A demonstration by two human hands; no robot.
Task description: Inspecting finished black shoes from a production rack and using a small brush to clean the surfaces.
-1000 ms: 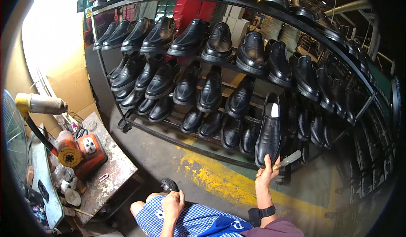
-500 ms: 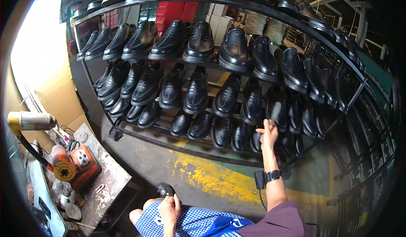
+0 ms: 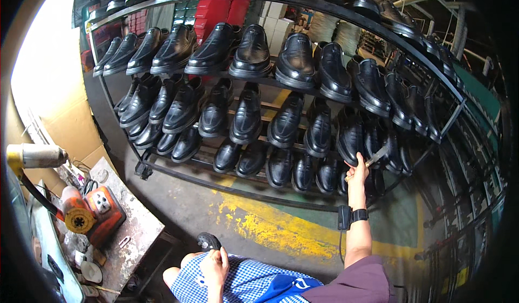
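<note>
My right hand (image 3: 357, 174) is reached out to the right end of the rack, its fingers closed round a slim tool with a pale flat head (image 3: 378, 154) and a light handle. Whether it is a brush or a blade I cannot tell. The hand is just below a black leather shoe (image 3: 350, 138) on the middle row; contact is unclear. Over my lap my left hand (image 3: 215, 269) is closed, and what its fingers hold, if anything, is hidden. Just beyond it shows a round-ended black thing (image 3: 207, 242), perhaps footwear.
A metal rack (image 3: 227, 187) carries rows of black slip-on shoes (image 3: 251, 52). To the left stands a stained worktable (image 3: 143, 224) with an orange machine (image 3: 105, 208) and a heat-gun-like tool (image 3: 40, 156). Worn yellow paint (image 3: 265, 224) marks the floor. Red boxes (image 3: 208, 17) are stacked behind.
My right hand has moved a little right, and the tool, pointing up and blurred before, now slants to the right. My left hand stays over my lap. The view has shifted slightly.
</note>
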